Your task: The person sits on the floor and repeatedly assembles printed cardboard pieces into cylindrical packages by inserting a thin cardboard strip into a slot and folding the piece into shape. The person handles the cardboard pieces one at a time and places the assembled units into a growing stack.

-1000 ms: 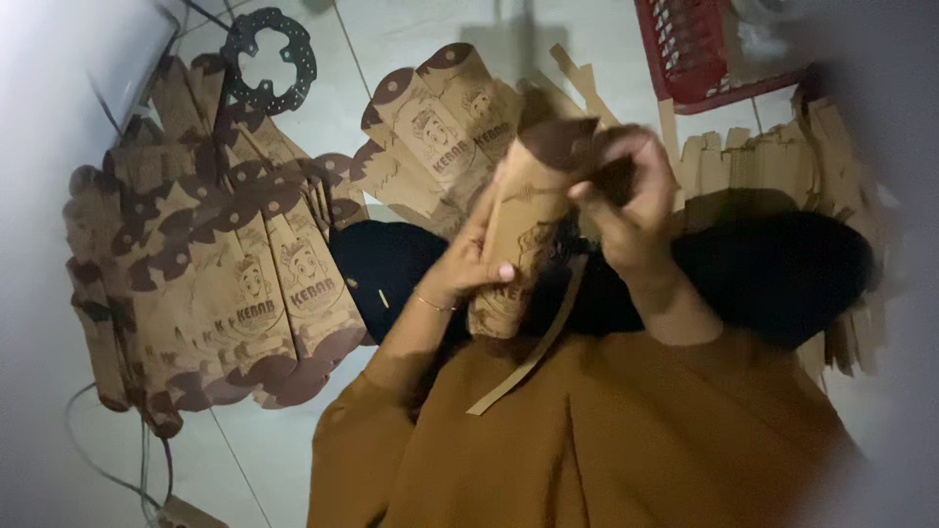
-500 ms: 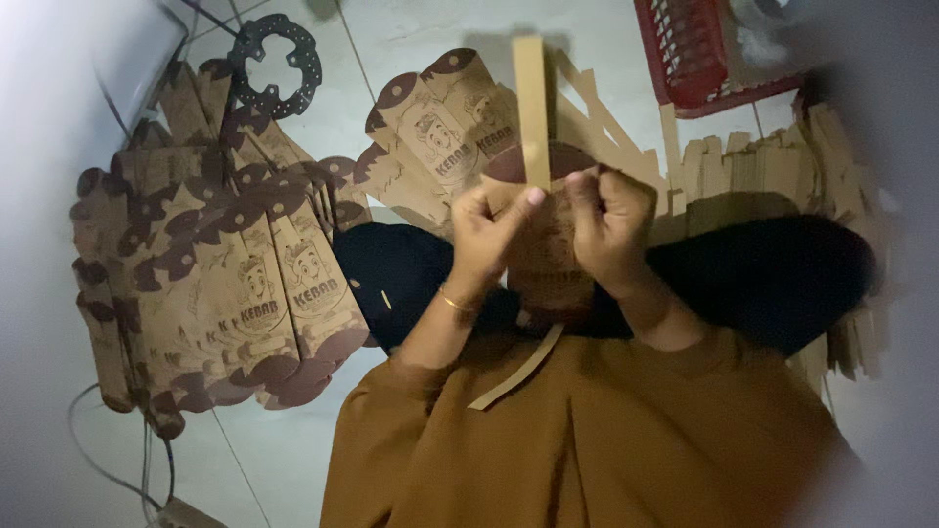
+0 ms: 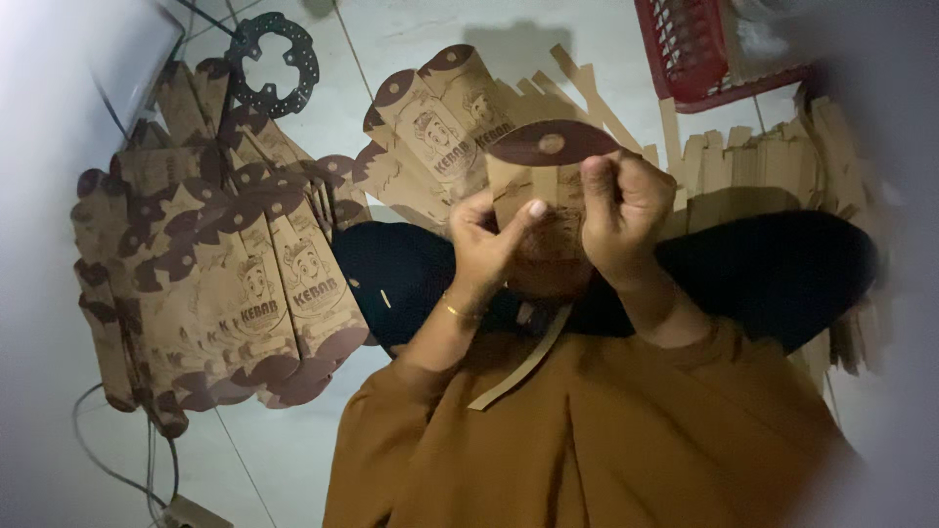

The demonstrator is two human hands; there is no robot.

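Note:
Both my hands hold one brown cardboard food box (image 3: pixel 540 186) upright over my lap. My left hand (image 3: pixel 486 240) pinches its left side with thumb and fingers. My right hand (image 3: pixel 623 217) grips its right side near the top. The box's dark brown rounded flap (image 3: pixel 553 143) is folded across the top. A loose strip of brown paper (image 3: pixel 520 362) lies on my brown tunic below the box.
A large pile of folded printed boxes (image 3: pixel 225 264) lies on the tiled floor at left, with more (image 3: pixel 440 127) behind my hands. Flat cardboard blanks (image 3: pixel 782 156) lie at right. A red plastic basket (image 3: pixel 699 49) sits top right, a black metal ring (image 3: pixel 269 59) top left, a cable (image 3: pixel 117 460) bottom left.
The paper strip that stood up above the box half a second ago is gone. The dark rounded flap is now folded over the box's top, and my hands sit a little higher.

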